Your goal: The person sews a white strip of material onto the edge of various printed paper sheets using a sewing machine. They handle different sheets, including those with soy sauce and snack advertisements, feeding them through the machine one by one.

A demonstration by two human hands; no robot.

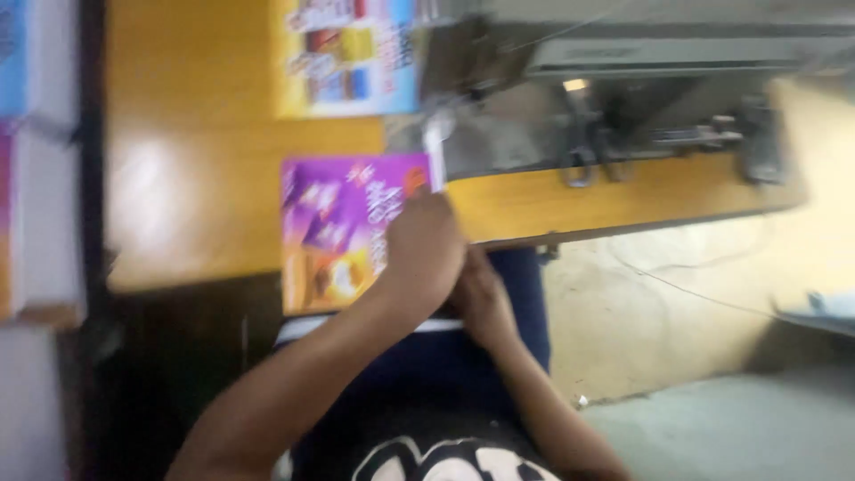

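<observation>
Blurred, tilted view from a head camera, looking down over a dark shirt with white print at the bottom of the frame.

At centre, two bare hands meeting close together. Left hand [424,251], reaching in on a long forearm from the lower left, curled into a clenched grip against the right edge of a purple printed sheet [334,232]. Too smeared to tell whether clenched on the sheet itself or on the thin white strip [436,147] rising just above the knuckles. Right hand [482,301], coming from the lower right, tucked just below and behind the left, touching it or nearly so; grip hidden, impossible to say whether clenched or released.

Purple sheet lying flat at centre left, upper part on the yellow wooden bench [191,151], lower part hanging past the bench's front edge towards the lap. A second printed sheet [347,58], yellow and blue, flat on the bench at top centre, well apart from both hands. Grey metal machine [641,98] across the upper right, standing on the bench. White stacked blocks [40,214] down the left edge. Pale floor [677,303] at lower right.

Judging by the layout: work on the purple sheet under way but not far along, with the sheet flat, unfolded and whole, only its right edge engaged. Second sheet untouched.
</observation>
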